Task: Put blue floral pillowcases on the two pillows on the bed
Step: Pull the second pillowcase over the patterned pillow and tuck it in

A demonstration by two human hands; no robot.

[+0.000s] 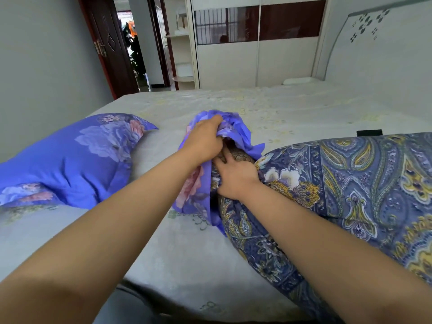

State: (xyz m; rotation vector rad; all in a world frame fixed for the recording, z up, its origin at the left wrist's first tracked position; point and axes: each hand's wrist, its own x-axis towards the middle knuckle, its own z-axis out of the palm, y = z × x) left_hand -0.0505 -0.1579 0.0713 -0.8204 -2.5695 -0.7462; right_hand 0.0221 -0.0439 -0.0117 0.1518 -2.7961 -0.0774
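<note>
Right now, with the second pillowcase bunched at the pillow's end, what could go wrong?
The left hand grips the blue floral pillowcase in a tight bunch, so the opening may twist and snag on the pillow's corner. The right hand only presses the paisley pillow with spread fingers; it could slide away during pulling. The finished pillow lies close by on the left and might get nudged.

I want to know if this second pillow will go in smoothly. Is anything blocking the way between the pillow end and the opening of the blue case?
Nothing visible blocks it. The left hand grips the bunched pillowcase just over the pillow end, and the right hand rests there at the opening.
</note>
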